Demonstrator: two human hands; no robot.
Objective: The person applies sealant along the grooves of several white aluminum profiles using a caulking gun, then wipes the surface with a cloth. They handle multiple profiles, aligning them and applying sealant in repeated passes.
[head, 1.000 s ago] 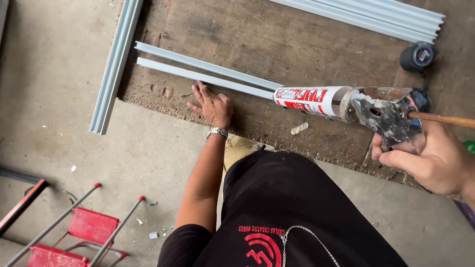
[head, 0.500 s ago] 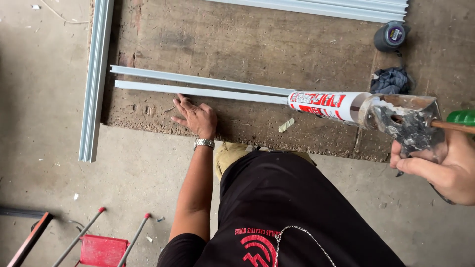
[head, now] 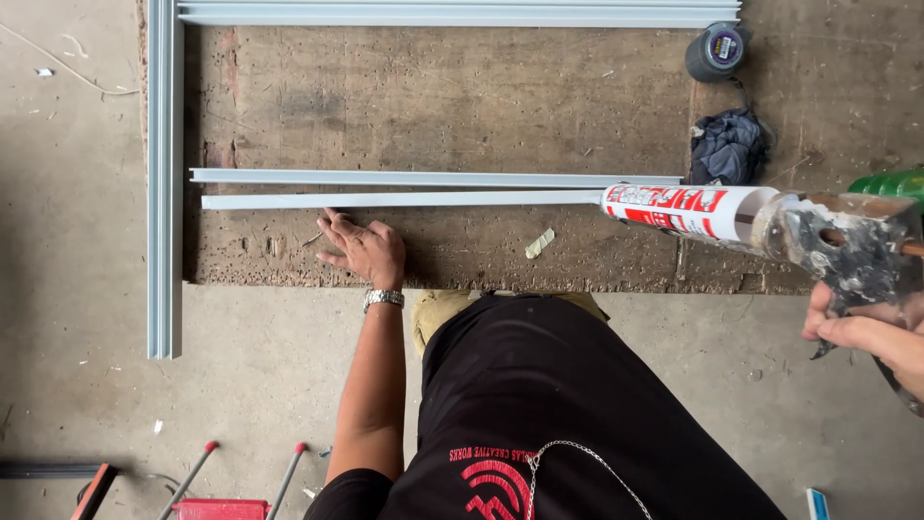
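My left hand [head: 362,248] lies flat on a worn wooden board [head: 462,106], fingers spread, just below the left end of a pale aluminium strip [head: 399,199]. A second strip [head: 433,178] runs parallel just above it. My right hand [head: 871,332] grips the handle of a smeared caulking gun [head: 847,246] at the right edge. Its white and red sealant tube [head: 688,209] points left, with the tip at the right end of the lower strip.
A long aluminium channel [head: 164,183] lies along the board's left edge and several more [head: 462,13] along the far edge. A dark tape roll [head: 717,51] and a crumpled dark rag [head: 729,144] sit at the upper right. A red-framed object [head: 212,501] stands at the bottom left on the concrete floor.
The view has swung so the strips now lie level. The caulking gun and my right hand sit further right in view; my left hand stays pressed on the board beside the strip.
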